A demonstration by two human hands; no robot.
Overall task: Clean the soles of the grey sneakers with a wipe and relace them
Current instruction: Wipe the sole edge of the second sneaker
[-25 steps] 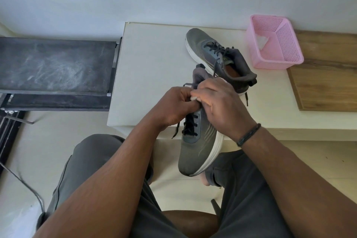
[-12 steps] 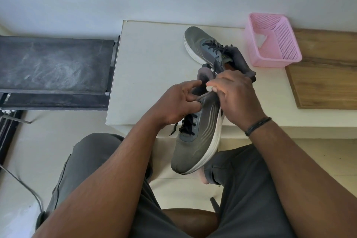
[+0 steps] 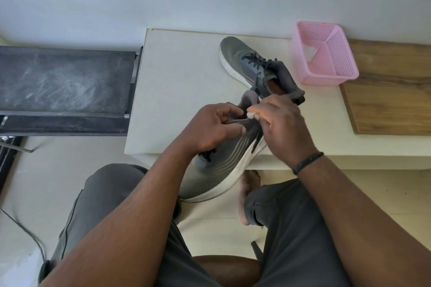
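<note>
The sneaker being laced (image 3: 224,165) is held in the air above the lap, toe pointing down toward the person and heel raised over the near edge of the white table (image 3: 177,81). A dark lace (image 3: 235,120) is stretched across the top eyelets between both hands. The left hand (image 3: 210,130) is curled round the lace at the collar, and the right hand (image 3: 284,123) pinches its other end. A small pale object, possibly a scrap of wipe, is seen at the right fingertips (image 3: 251,115), but it cannot be identified with certainty. The second sneaker (image 3: 245,63) lies on the table, already laced, just beside the pink basket (image 3: 326,72).

The step in hand is judged to be the final threading or tightening at the upper eyelets. For a good result, the lace should be drawn evenly from both sides so that equal ends remain. The tongue should be kept flat and centred beneath the crossings. Tension should be applied gradually, and the shoe should be steadied against the lap so that it does not twist.
</note>
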